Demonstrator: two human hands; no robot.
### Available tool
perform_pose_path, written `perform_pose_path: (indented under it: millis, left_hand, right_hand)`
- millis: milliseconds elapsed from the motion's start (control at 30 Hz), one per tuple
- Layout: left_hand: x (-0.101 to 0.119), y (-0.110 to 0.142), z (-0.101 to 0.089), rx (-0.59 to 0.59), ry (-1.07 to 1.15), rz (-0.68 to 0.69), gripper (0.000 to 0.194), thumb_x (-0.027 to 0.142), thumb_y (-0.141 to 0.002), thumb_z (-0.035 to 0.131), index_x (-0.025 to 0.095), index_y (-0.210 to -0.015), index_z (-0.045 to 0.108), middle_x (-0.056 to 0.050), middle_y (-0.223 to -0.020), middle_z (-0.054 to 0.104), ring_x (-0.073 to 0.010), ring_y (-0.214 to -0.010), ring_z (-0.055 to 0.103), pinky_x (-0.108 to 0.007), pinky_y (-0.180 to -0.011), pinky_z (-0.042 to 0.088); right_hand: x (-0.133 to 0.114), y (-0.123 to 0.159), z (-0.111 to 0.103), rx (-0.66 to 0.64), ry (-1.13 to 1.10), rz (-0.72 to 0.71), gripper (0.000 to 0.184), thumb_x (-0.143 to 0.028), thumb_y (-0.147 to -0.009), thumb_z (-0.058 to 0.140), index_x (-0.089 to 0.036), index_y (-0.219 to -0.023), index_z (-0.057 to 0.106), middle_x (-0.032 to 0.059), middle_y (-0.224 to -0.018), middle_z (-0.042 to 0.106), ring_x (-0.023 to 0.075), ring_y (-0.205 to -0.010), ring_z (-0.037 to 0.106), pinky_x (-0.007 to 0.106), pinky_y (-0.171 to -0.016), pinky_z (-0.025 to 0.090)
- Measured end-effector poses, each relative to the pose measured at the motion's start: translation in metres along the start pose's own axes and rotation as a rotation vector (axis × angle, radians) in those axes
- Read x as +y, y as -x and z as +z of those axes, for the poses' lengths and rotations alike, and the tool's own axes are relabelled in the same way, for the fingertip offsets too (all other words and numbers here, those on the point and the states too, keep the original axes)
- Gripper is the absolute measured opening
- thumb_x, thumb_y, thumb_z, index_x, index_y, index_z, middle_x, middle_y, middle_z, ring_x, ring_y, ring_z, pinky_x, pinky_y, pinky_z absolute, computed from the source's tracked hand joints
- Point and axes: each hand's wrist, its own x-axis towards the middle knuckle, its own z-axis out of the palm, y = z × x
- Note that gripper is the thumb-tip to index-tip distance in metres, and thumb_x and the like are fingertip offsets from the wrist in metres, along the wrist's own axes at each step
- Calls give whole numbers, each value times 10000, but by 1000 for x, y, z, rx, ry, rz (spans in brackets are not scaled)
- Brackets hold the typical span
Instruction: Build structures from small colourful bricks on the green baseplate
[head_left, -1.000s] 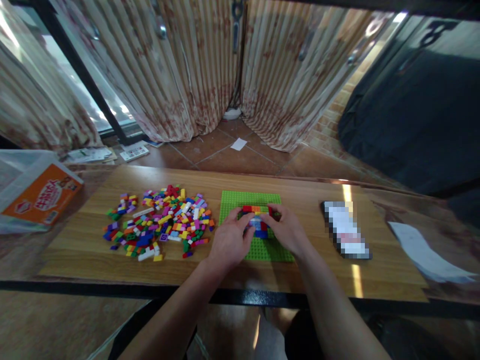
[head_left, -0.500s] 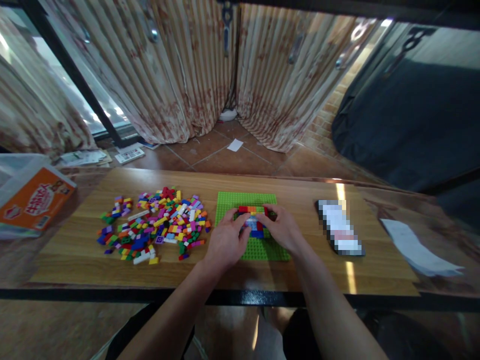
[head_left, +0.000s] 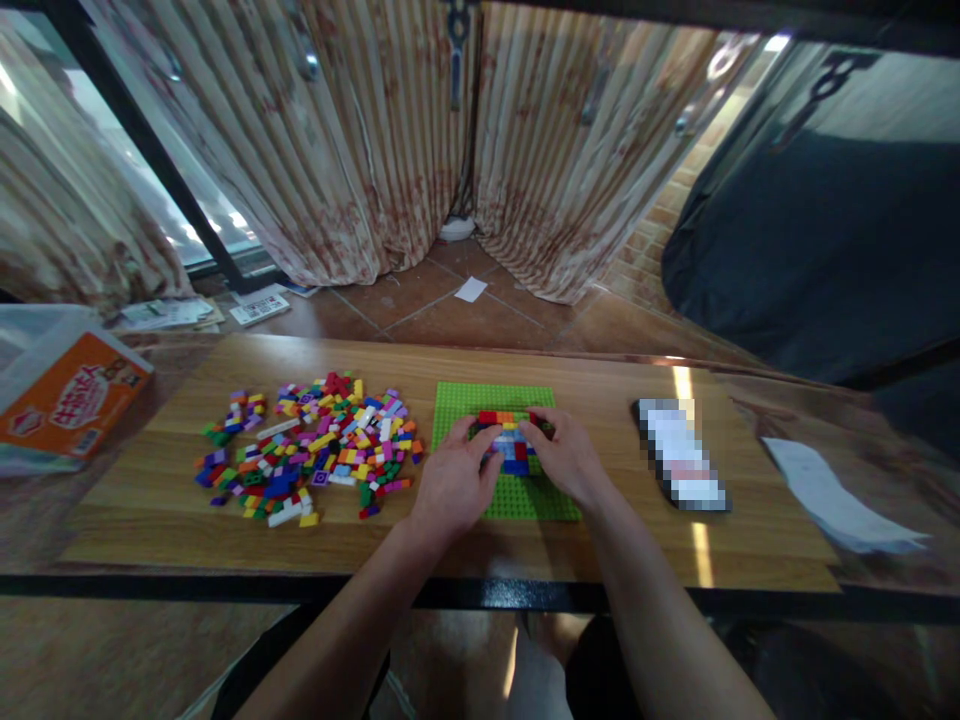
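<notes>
A green baseplate (head_left: 491,400) lies on the wooden table (head_left: 600,540) in front of me. On it stands a small block of red, orange, blue and white bricks (head_left: 511,445). My left hand (head_left: 454,482) and my right hand (head_left: 566,458) rest on the plate on either side of that block, fingertips curled in and pressing on its bricks. Whether a loose brick sits under the fingertips is hidden. A heap of loose coloured bricks (head_left: 311,447) is spread on the table to the left of the plate.
An orange box (head_left: 67,400) against a clear tub sits at the table's far left. A blurred-out flat object (head_left: 681,455) lies right of the plate, and a white paper (head_left: 832,495) further right. Curtains and a tiled floor lie beyond the table.
Both hands stay on the brick block; the fingertips shift slightly over it. The view has drifted a little since the earliest frame.
</notes>
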Motion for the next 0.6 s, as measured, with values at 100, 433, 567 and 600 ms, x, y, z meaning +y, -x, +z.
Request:
perform_pose_path:
  millis: [100, 433, 567, 600]
  left_hand:
    - [-1, 1, 0, 17, 17, 7, 358, 307, -919, 494, 219, -1245, 614, -133, -1304, 544, -265, -1199, 555, -406, -1012, 473]
    - [-7, 5, 0, 14, 100, 49, 323, 304, -927, 475, 233, -1195, 642, -107, -1215, 580, -217, -1112, 598, -373, -966, 499]
    - [-9, 6, -3, -8, 81, 68, 309, 300, -927, 473, 240, -1178, 643, -97, -1211, 582, -208, -1062, 618, -369, -945, 507]
    - [-9, 6, -5, -12, 82, 69, 301, 299, -929, 471, 242, -1167, 647, -90, -1203, 588, -201, -1046, 623, -362, -939, 508]
  right_hand:
    - [-2, 1, -1, 2, 12, -4, 410, -381, -862, 515, -115, -1136, 664, 147, -1093, 675, 236, -980, 626, 374, -899, 468]
    - [3, 0, 1, 0, 41, -34, 459, -425, -858, 483, -100, -1126, 664, 158, -1081, 675, 253, -981, 618, 379, -893, 458]
    - [4, 1, 1, -11, 69, -18, 491, -460, -857, 471, -103, -1135, 658, 157, -1068, 674, 249, -940, 628, 367, -858, 465]
    - [4, 1, 1, -16, 74, -17, 499, -466, -856, 467, -101, -1140, 655, 157, -1060, 674, 249, -923, 629, 367, -846, 468]
